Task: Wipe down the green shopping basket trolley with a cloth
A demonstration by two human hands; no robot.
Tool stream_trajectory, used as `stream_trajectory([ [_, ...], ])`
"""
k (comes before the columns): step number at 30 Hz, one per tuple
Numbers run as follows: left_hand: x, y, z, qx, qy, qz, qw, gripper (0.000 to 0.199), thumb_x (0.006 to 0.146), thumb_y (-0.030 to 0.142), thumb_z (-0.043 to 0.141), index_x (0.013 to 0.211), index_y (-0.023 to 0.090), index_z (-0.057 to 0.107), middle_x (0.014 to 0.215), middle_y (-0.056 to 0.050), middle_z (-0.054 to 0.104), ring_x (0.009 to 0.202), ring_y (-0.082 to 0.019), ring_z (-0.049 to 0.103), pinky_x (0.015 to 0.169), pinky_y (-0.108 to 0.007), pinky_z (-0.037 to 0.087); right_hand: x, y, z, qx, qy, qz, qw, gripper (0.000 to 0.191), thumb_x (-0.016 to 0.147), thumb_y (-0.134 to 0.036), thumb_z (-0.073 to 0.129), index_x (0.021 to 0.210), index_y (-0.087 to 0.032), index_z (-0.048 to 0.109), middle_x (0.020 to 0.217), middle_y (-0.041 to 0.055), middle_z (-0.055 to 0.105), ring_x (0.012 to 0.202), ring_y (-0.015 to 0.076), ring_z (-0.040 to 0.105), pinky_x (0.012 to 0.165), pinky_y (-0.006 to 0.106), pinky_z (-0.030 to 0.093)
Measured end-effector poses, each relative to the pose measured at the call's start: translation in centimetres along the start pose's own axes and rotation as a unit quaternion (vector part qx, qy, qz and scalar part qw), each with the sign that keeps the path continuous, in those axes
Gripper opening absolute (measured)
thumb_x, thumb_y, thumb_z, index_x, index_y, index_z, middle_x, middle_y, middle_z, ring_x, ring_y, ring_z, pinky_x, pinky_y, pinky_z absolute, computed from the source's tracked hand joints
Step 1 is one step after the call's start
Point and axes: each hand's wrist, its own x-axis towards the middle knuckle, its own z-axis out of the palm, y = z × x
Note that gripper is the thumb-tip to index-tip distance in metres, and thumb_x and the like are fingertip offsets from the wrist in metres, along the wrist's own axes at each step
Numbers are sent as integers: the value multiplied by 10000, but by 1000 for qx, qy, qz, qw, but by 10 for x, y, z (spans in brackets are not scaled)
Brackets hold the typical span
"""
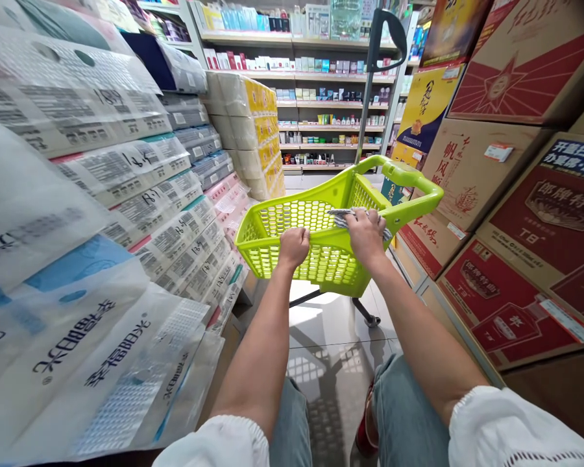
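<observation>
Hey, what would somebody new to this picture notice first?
Probably the lime-green basket in mid-aisle, its near rim gripped by the left hand, with the right hand holding a striped cloth against it. Then the tall stack of white packages along the left and the red and brown cartons piled on the right.

Shop, probably a supermarket: stocked shelves, shopping cart.

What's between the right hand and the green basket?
A cloth lies between the right hand and the basket, in the head view.
</observation>
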Motion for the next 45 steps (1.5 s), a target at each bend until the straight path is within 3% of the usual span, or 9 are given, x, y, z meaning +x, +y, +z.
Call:
stream_trajectory([
  [4, 11, 31, 6, 0, 18, 34, 999, 232, 929, 238, 390, 826, 192, 592, 932, -115, 675, 933, -249, 579, 870, -380, 379, 0, -23, 11, 15, -13, -20, 1000, 390, 979, -217, 283, 1232, -265, 576, 1386, 104, 485, 1177, 306, 348, 936, 467, 274],
  [8, 16, 51, 18, -41, 5, -8, 999, 239, 927, 182, 355, 830, 195, 573, 932, -111, 672, 910, -238, 583, 824, -356, 397, -1, -31, 19, 20, -4, -28, 999, 397, 988, -260, 274, 1258, -289, 563, 1391, 94, 483, 1205, 301, 329, 962, 463, 269],
  [11, 15, 47, 22, -52, 11, 15, 998, 274, 969, 266, 330, 815, 215, 550, 914, -88, 662, 913, -224, 575, 821, -343, 391, -2, -15, 14, 15, 6, -27, 1000, 415, 990, -266, 265, 1298, -304, 540, 1410, 79, 466, 1223, 293, 317, 985, 443, 261],
  [17, 12, 49, 23, -66, 9, 21, 998, 354, 1002, 354, 270, 804, 229, 536, 904, -57, 655, 894, -211, 557, 800, -343, 370, -1, 28, -2, 19, 64, 82, 994, 425, 970, -215, 298, 1324, -280, 524, 1436, 95, 419, 1190, 307, 318, 964, 457, 275],
  [20, 12, 57, 25, -62, 13, 9, 998, 355, 1001, 359, 282, 791, 224, 535, 907, -63, 657, 907, -215, 557, 807, -349, 363, 0, 24, 3, 32, 87, 97, 991, 419, 962, -192, 299, 1288, -262, 554, 1391, 111, 454, 1176, 313, 332, 962, 477, 275],
  [27, 12, 59, 29, -49, 28, 2, 998, 268, 977, 262, 338, 834, 212, 559, 945, -89, 667, 926, -229, 568, 818, -354, 361, -3, -26, 31, 27, 33, 22, 999, 353, 979, -251, 333, 1228, -255, 583, 1362, 126, 482, 1174, 304, 367, 939, 466, 318],
  [31, 12, 51, 27, -59, 30, 4, 998, 314, 990, 322, 318, 809, 217, 551, 926, -79, 668, 919, -226, 566, 813, -354, 362, -2, -10, 23, 30, 56, -3, 998, 365, 975, -235, 337, 1251, -272, 572, 1359, 108, 491, 1144, 301, 379, 925, 454, 328],
  [38, 11, 51, 28, -78, 32, -4, 996, 347, 993, 355, 304, 803, 222, 562, 896, -68, 670, 914, -228, 563, 821, -361, 364, 2, 20, 9, 36, 126, 113, 985, 405, 940, -168, 359, 1285, -234, 561, 1380, 147, 450, 1136, 319, 364, 908, 492, 325],
  [45, 15, 52, 24, -64, 27, -10, 998, 242, 943, 239, 378, 840, 197, 593, 929, -104, 677, 924, -242, 586, 813, -361, 375, -6, -15, 47, 40, 92, -25, 995, 378, 969, -257, 359, 1284, -289, 565, 1353, 116, 493, 1115, 296, 392, 899, 452, 347],
])
